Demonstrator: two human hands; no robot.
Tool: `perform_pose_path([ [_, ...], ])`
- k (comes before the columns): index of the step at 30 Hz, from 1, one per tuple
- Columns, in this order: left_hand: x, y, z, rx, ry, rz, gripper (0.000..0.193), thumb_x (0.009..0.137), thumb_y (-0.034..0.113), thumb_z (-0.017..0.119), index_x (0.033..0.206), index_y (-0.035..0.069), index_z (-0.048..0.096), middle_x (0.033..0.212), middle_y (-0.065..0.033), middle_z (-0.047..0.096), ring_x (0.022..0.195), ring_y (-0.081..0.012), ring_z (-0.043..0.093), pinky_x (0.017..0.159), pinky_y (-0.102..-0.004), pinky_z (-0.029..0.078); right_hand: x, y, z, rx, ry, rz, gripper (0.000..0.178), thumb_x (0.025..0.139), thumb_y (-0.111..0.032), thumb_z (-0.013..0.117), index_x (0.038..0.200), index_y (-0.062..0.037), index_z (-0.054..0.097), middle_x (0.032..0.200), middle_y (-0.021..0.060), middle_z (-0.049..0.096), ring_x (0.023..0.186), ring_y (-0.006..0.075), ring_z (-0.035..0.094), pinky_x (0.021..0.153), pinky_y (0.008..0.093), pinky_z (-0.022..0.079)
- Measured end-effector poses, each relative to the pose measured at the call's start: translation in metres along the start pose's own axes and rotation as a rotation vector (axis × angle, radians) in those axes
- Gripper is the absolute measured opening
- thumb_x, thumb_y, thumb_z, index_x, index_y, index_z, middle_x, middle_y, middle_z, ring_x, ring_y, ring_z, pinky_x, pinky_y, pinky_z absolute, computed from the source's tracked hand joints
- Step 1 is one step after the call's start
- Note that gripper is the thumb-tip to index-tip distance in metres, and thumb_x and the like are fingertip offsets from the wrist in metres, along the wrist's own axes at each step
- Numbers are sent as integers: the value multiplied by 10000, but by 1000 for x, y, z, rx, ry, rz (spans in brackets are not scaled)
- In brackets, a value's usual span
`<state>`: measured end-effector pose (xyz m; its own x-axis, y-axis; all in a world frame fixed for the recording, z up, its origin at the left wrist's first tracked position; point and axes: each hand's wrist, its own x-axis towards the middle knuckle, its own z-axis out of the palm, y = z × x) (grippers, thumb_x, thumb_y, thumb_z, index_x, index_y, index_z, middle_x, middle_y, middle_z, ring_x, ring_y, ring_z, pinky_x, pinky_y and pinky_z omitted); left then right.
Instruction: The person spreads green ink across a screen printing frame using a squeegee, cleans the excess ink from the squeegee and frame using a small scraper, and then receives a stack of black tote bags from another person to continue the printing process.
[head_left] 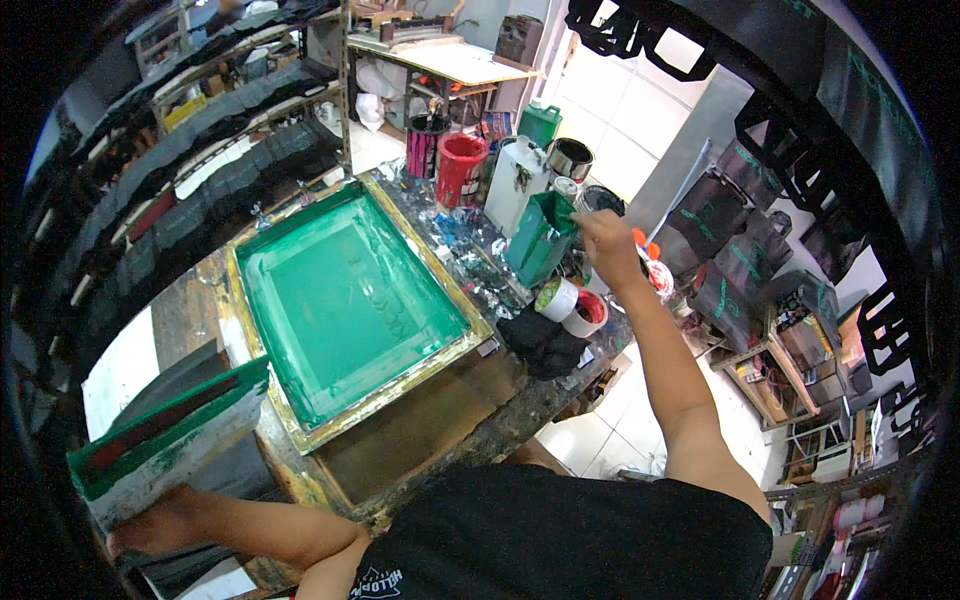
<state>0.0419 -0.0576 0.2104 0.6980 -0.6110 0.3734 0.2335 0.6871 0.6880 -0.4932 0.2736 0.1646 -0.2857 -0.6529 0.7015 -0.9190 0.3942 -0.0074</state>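
My left hand (165,520) grips a long squeegee (190,450) from below, at the lower left. Green ink coats the squeegee's upper edge, and one end meets the near left side of a screen printing frame (385,415). Inside that frame, green ink (340,300) covers the mesh, with thicker smears toward its right side. My right arm reaches forward to a green-stained, cut-open container (540,245). There my right hand (606,248) is closed at the container's rim, fingers pinched together; what they hold is too small to make out.
Beside the green container stand a white jug (517,185), a red tub (461,170) and several paint cans. A black cloth (545,340) lies near two small ink pots. Racks of dark printed pieces (250,170) fill the left; black bags (710,210) hang at right.
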Motion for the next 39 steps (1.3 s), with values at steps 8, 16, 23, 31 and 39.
perform_pose_path([
  [8, 3, 22, 1, 6, -111, -72, 979, 870, 775, 348, 1344, -78, 427, 1374, -293, 445, 1218, -465, 469, 1047, -615, 347, -17, 15, -8, 76, -66, -32, 325, 750, 50, 635, 1059, -45, 665, 982, 143, 653, 904, 327, 637, 776, 395, 523],
  [16, -16, 34, 19, -123, -141, -112, 1076, 696, 863, 520, 1311, -20, 505, 1301, -238, 546, 1144, -429, 561, 945, -608, 465, -17, 13, -36, 287, -165, 89, 263, 789, 91, 626, 1010, -35, 692, 999, 143, 684, 942, 294, 660, 814, 356, 515],
  [23, -10, 15, 20, -52, -72, -40, 997, 778, 854, 396, 1284, 4, 524, 1276, -234, 554, 1105, -402, 587, 922, -571, 503, -4, -61, -46, 359, 20, 144, 200, 794, 53, 669, 970, -32, 708, 905, 132, 686, 819, 258, 649, 742, 325, 497],
  [31, -1, -15, 18, 12, -31, -40, 950, 828, 815, 325, 1331, 24, 482, 1365, -205, 486, 1206, -373, 511, 1020, -568, 402, 74, -150, 138, 351, -32, -89, 188, 762, -34, 701, 941, -86, 714, 841, 79, 668, 822, 265, 600, 731, 377, 450],
  [39, -9, -31, 33, 71, 72, -34, 801, 902, 741, 328, 1301, 77, 532, 1326, -186, 529, 1153, -292, 576, 929, -471, 530, 166, -150, 333, -20, -150, -273, 132, 792, -121, 633, 887, -162, 713, 842, 19, 679, 885, 222, 586, 775, 411, 372],
])
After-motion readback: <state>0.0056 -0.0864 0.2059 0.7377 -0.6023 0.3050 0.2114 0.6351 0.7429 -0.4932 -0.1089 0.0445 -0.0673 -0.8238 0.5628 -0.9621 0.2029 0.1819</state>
